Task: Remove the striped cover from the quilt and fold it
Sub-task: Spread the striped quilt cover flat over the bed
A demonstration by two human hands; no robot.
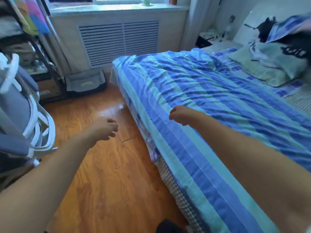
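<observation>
**Cover still on quilt; hands reaching in**

Far left, a chair (pixel 20 115) is crowding the edge of the wood floor (pixel 104 174), and a pet bed (pixel 85 82) is lying by the wall under the vent.

Left hand (pixel 105 128) is hanging over the floor with fingers loosely curled, holding nothing. Right hand (pixel 180 115) is hovering at the near side of the striped cover (pixel 210 98), fingers curled under; whether it is pinching cloth, cannot tell.

The cover is lying flat across the bed (pixel 176 187), its long edge draping over the near side. To the far right a pillow (pixel 262 71) is sitting at the head end.

Judgement: removal is only starting. Next move is calling for finding the cover's open end and gripping cloth apart from the quilt inside.

Room: the floor strip between chair and bed is giving space to pull the cover out.
</observation>
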